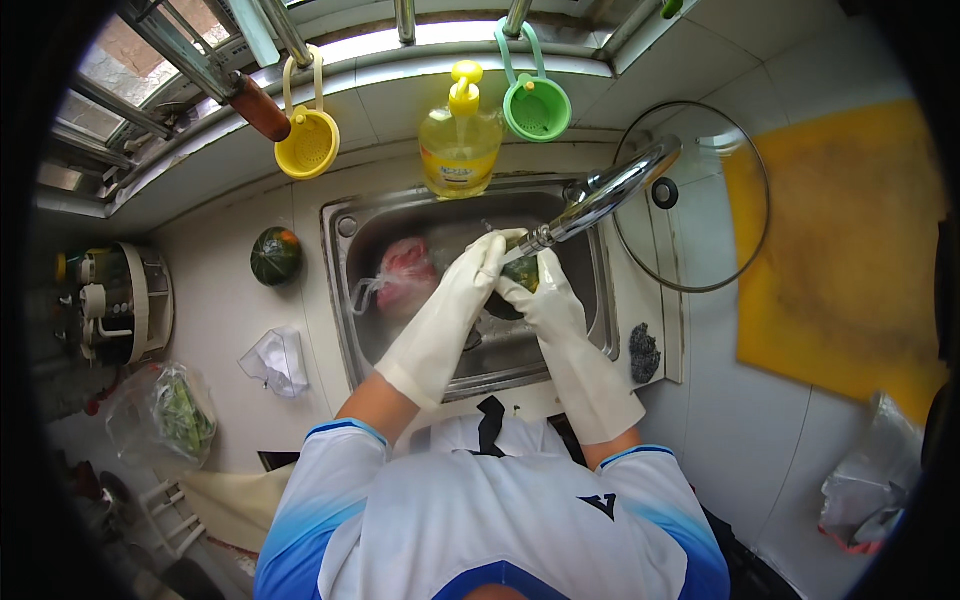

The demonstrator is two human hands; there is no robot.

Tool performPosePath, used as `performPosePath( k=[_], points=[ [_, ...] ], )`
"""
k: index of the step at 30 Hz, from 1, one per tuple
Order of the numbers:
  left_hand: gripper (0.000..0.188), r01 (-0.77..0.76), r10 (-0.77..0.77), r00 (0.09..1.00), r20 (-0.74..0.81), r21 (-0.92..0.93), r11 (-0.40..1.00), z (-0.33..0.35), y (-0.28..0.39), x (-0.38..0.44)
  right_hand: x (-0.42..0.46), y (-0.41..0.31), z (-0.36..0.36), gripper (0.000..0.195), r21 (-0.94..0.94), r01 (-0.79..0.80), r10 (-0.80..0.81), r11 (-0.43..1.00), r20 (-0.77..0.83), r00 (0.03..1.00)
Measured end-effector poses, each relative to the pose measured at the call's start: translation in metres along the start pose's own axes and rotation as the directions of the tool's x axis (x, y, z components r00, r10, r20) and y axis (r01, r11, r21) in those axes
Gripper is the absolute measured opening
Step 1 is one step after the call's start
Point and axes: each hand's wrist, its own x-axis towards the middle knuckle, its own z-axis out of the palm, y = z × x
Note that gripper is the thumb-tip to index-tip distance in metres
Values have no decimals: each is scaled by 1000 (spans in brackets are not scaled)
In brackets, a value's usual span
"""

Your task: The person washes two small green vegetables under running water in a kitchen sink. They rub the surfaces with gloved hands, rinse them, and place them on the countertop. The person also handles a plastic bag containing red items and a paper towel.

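A small green squash with orange patches (523, 271) is held between my two white rubber-gloved hands, low over the stainless steel sink (420, 206). My left hand (480, 259) lies along its left side, fingers reaching over the far end. From the near and right side, my right hand (541, 289) cups it. The chrome faucet (611, 191) arches in from the right, its spout right above the squash and hiding part of it. Left of my hands, a tied clear plastic bag with something red inside (407, 274) rests in the basin.
Another green squash (276, 256) sits on the left counter. Behind the sink stands a yellow pump bottle (460, 154), with yellow (307, 146) and green (537, 110) strainer cups hanging alongside. A glass lid (694, 225), steel scourer (645, 352) and yellow board (832, 262) are at right.
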Motion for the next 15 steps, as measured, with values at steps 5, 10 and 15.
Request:
performPosePath(
  k=[5,10,15],
  points=[
    [40,266,-230,907,352,-55,962,-28,11,23,6,-19,2,85,-69,101,-87,992,191,978],
    [57,185,-91,937,337,-258,948,-25,-7,-6,1,-32,3,86,88,-80,59,993,216,975],
    [65,503,-70,863,501,-835,223,-14,-35,-32,8,-9,-1,87,-317,508,-445,801,250,860]
  ],
)
